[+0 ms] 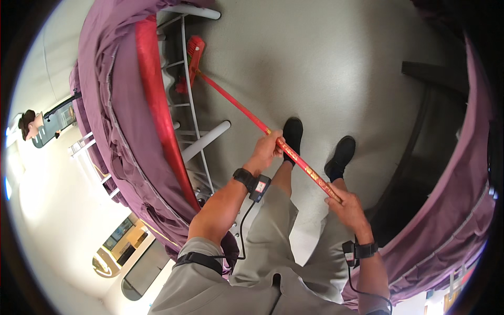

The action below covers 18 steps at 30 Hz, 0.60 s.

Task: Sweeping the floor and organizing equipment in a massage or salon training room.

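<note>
My left hand (267,149) grips a long-handled red broom (236,103) around the middle of its shaft. Lower in the picture, my right hand (349,205) is closed around the handle's top end. The shaft bears gold lettering and slants away to the upper left. Its red broom head (195,59) rests on the floor, partly behind a thin rail of a metal frame (187,78). Some bristles are hidden by that rail. Purple fabric (138,130) with a glossy red band (157,94) hangs over the frame.
White tubular legs (208,141) stick out onto the grey floor (315,71). More purple fabric (445,220) curves along the right, beside a dark beam (429,76). My black shoes (293,134) stand between both sides. A wall shelf (132,240) is at lower left.
</note>
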{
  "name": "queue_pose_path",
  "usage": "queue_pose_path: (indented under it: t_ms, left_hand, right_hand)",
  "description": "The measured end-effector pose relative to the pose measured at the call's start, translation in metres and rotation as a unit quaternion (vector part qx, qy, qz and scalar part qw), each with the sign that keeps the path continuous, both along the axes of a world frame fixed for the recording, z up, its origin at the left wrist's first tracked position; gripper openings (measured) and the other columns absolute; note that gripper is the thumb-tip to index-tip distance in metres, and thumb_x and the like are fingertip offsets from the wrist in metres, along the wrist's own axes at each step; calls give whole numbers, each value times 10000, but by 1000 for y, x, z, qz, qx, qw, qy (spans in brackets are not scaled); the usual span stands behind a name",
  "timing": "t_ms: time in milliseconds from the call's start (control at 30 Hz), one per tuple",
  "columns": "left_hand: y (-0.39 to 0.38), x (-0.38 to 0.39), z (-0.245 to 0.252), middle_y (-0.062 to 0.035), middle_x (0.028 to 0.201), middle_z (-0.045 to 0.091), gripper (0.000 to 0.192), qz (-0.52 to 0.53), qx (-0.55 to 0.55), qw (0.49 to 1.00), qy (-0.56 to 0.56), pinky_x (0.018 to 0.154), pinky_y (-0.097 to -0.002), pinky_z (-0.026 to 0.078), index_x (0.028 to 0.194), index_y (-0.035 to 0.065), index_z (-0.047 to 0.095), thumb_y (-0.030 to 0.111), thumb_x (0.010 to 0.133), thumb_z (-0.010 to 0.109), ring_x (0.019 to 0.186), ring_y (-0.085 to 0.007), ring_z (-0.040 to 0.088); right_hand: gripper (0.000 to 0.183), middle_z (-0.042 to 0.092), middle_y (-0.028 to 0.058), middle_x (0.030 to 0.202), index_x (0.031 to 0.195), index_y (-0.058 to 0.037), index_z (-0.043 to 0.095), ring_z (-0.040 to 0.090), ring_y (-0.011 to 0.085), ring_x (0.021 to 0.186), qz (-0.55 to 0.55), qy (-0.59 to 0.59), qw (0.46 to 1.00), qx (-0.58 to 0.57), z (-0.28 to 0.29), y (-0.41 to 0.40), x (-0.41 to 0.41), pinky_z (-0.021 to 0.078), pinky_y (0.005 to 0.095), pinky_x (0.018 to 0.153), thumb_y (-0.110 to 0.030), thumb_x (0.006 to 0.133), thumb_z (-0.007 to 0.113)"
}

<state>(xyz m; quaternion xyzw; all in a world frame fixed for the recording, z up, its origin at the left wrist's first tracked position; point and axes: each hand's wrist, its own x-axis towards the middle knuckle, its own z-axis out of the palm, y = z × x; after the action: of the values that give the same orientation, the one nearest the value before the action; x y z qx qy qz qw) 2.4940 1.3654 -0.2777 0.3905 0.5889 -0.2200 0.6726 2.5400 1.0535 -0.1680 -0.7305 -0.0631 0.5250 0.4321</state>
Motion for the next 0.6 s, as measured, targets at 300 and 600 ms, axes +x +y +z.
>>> queue_pose_path:
  t_ms: [300, 600]
  left_hand:
    - [69, 30, -79, -24, 635, 565, 251, -37, 108, 993, -5, 472, -278, 459, 741, 64, 593, 249, 909, 586, 513, -121, 532]
    - [132, 82, -107, -3, 644, 541, 275, -78, 158, 983, -41, 485, -277, 451, 788, 67, 572, 292, 945, 582, 525, -107, 513]
  right_hand:
    - [460, 575, 212, 746, 1321, -77, 575, 597, 220, 611, -31, 68, 996, 47, -118, 69, 13, 484, 313, 608, -120, 879, 696]
    - [460, 653, 203, 813, 1334, -51, 570, 666, 219, 684, -94, -20, 991, 93, -175, 142, 12, 514, 310, 651, -122, 893, 681]
